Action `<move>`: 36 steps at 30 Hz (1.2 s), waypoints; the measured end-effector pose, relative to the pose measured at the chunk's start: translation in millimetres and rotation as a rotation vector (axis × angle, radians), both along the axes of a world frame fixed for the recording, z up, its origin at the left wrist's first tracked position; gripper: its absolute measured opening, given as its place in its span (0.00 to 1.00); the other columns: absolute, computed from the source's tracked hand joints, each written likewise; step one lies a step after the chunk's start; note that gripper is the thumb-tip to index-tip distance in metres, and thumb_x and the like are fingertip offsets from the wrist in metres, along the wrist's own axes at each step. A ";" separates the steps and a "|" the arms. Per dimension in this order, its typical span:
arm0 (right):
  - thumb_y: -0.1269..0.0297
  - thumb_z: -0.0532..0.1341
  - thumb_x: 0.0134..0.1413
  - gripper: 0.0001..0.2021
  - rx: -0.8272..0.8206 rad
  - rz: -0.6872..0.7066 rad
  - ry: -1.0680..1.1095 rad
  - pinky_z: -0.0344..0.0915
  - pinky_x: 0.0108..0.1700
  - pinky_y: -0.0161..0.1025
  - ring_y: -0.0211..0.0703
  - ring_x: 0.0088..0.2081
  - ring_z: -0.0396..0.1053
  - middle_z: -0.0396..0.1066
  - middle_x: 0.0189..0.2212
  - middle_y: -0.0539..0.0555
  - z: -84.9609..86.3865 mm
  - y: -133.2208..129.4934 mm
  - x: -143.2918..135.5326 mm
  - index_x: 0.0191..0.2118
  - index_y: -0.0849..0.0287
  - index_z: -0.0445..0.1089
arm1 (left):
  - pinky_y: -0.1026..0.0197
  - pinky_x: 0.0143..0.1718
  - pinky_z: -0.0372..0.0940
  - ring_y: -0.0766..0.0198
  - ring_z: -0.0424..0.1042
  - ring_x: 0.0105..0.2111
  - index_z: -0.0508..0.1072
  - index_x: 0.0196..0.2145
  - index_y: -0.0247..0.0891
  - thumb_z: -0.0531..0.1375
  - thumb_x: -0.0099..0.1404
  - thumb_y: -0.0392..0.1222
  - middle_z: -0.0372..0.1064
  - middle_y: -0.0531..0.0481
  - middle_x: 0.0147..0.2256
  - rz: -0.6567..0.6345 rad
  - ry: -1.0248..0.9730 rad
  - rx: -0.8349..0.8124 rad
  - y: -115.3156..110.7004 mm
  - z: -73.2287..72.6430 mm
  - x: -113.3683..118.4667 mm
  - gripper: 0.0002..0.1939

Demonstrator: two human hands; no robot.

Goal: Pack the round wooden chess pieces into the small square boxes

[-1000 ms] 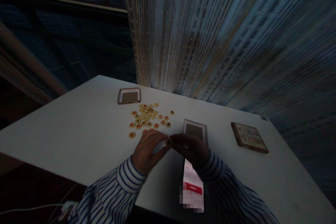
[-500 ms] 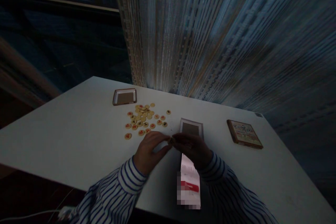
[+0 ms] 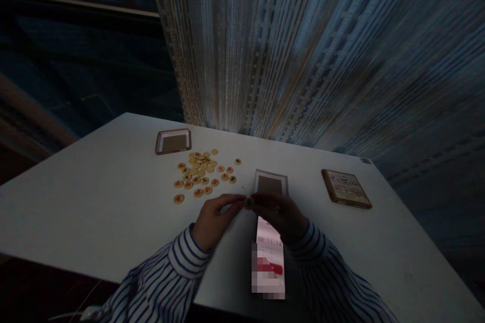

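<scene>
Between the fingertips of both hands is a round xiangqi piece (image 3: 248,203), wooden with a dark mark on its face. My left hand (image 3: 216,217) pinches it from the left, thumb and forefinger closed. From the other side my right hand (image 3: 279,213) grips its right edge. The piece is held above the white table (image 3: 125,202). Beyond my left hand lie several loose xiangqi pieces (image 3: 202,166), some with red characters, some with black, others plain side up. Behind my right hand sits a shallow clear-rimmed tray (image 3: 271,181), partly covered by that hand.
A lit phone (image 3: 270,247) showing a timer lies below my right hand. At the back left is a shallow box part (image 3: 174,142); a flat printed box (image 3: 346,188) rests at the right. A string curtain (image 3: 242,50) hangs behind the table.
The view has shifted slightly, so the table things sit a little further left. The piece, still between both hands, now shows its face more squarely.
</scene>
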State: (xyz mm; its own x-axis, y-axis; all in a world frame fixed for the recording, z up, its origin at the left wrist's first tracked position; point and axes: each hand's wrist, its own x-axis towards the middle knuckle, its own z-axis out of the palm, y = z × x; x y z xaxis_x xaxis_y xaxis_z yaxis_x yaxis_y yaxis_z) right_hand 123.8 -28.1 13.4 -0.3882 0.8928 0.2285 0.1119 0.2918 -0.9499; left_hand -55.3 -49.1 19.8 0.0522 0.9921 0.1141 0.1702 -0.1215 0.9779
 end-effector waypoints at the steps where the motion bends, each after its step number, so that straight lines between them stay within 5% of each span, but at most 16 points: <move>1: 0.61 0.63 0.47 0.12 0.002 -0.005 -0.007 0.71 0.34 0.39 0.42 0.33 0.73 0.76 0.32 0.55 -0.3 -0.3 0.5 0.38 0.59 0.72 | 0.57 0.42 0.67 0.59 0.74 0.35 0.77 0.33 0.37 0.59 0.55 0.43 0.76 0.47 0.33 0.002 -0.010 -0.018 0.8 -1.1 1.3 0.10; 24: 0.60 0.63 0.46 0.12 0.007 -0.064 0.021 0.72 0.36 0.42 0.42 0.32 0.74 0.76 0.31 0.55 -5.3 -0.3 11.4 0.38 0.58 0.70 | 0.59 0.38 0.68 0.60 0.74 0.33 0.76 0.29 0.37 0.61 0.51 0.43 0.77 0.48 0.30 -0.047 -0.192 -0.161 12.0 -1.7 21.5 0.09; 36: 0.64 0.62 0.47 0.11 0.218 -0.130 -0.129 0.69 0.28 0.35 0.38 0.27 0.71 0.74 0.27 0.52 -6.1 2.7 17.6 0.40 0.58 0.71 | 0.58 0.39 0.68 0.59 0.74 0.34 0.76 0.30 0.37 0.60 0.51 0.44 0.76 0.48 0.31 -0.024 -0.164 -0.146 17.6 -6.4 28.7 0.10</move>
State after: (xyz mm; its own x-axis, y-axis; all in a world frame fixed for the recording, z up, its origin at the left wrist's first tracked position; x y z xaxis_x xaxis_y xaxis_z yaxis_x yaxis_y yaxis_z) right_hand 141.5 -25.4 7.3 -0.3123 0.8722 0.3765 0.2779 0.4628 -0.8418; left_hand -26.5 -31.5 13.4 0.0682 0.9974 -0.0220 0.0064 0.0217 0.9997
